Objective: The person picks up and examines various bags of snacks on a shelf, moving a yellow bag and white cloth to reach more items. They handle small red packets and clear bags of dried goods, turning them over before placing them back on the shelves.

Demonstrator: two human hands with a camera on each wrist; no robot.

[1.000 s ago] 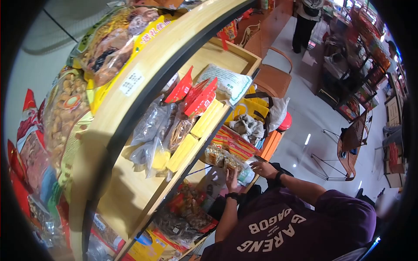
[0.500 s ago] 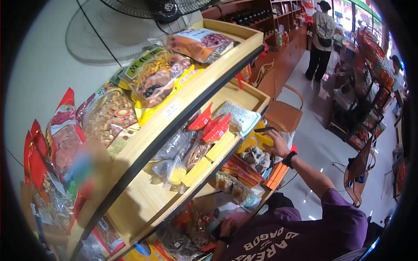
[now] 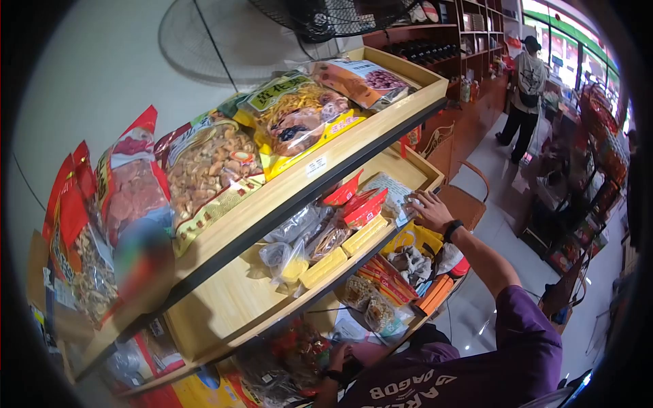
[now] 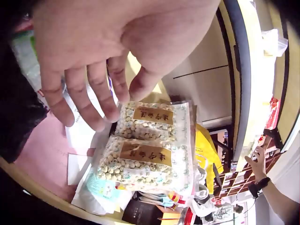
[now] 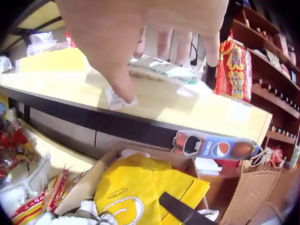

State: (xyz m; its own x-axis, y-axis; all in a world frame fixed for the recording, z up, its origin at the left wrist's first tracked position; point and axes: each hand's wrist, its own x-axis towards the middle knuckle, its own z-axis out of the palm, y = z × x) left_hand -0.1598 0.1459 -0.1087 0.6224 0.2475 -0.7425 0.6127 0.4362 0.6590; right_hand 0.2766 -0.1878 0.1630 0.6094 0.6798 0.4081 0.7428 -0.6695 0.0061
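- Since half a second ago, your right hand (image 3: pixel 432 211) has moved from over the yellow bag (image 3: pixel 417 236) up to the outer end of the middle shelf (image 3: pixel 224 316), where it now meets the white packet (image 3: pixel 388 193).
- Your head view has turned as well, bringing in more of the fan (image 3: pixel 326 17) above the top shelf.
- Your left hand (image 4: pixel 117 42) has stayed low by the lower shelf, while the right has done the travelling.
- Your right hand's fingers are extended and spread over the packet, with the thumb down at the shelf's front face, beside a price label (image 5: pixel 121 97). That is a wide hand; you cannot tell from here whether any fingertip presses the film.
- Your left hand is wide too: its fingers point down, loosely straight, with nothing in them.
- The white packet lies flat on the middle shelf, near the red-topped packets (image 3: pixel 365 208) and the yellow boxes (image 3: pixel 324 266).
- Below, two seed packets (image 4: pixel 136 161) lie side by side on the lower shelf, apart from your left hand in the head view.
- Judging by this, your work has shifted up a level: the white packet is in reach but not lifted, and the seed packets are unheld.
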